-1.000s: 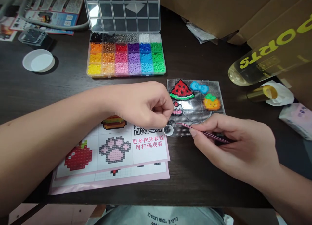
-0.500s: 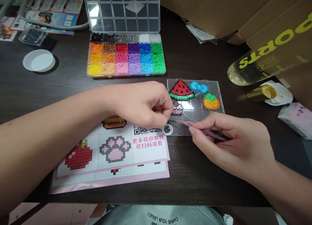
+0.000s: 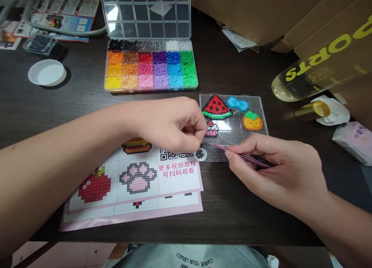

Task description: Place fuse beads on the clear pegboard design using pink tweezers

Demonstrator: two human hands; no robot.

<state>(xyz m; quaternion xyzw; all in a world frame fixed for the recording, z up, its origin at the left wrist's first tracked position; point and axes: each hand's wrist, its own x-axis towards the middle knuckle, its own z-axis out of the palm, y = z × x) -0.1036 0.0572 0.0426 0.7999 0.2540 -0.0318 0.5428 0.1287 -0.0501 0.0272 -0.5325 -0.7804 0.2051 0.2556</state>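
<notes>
Pink tweezers [image 3: 247, 157] are pinched between the thumb and fingers of my right hand [image 3: 279, 171]. Their tips point left, over the lower part of a clear pegboard [image 3: 235, 144]. My left hand [image 3: 177, 124] is closed, fingers curled, at the board's left edge; whatever its fingertips hold is hidden. Just below them sits a small white cup [image 3: 200, 155] with black beads. On the board lie a red watermelon slice [image 3: 217, 106], a blue bow [image 3: 237, 103], an orange fruit [image 3: 252, 121] and a cupcake [image 3: 211, 129] of beads, the cupcake partly covered by my left hand.
An open bead box [image 3: 151, 68] with colour-sorted compartments stands behind. Pattern sheets [image 3: 139, 198] lie under my left forearm. A white dish [image 3: 47, 73] and a small clear box [image 3: 40, 44] are at left; a bottle [image 3: 319, 74], gold cap [image 3: 312, 111] and tissue pack [image 3: 354, 142] at right.
</notes>
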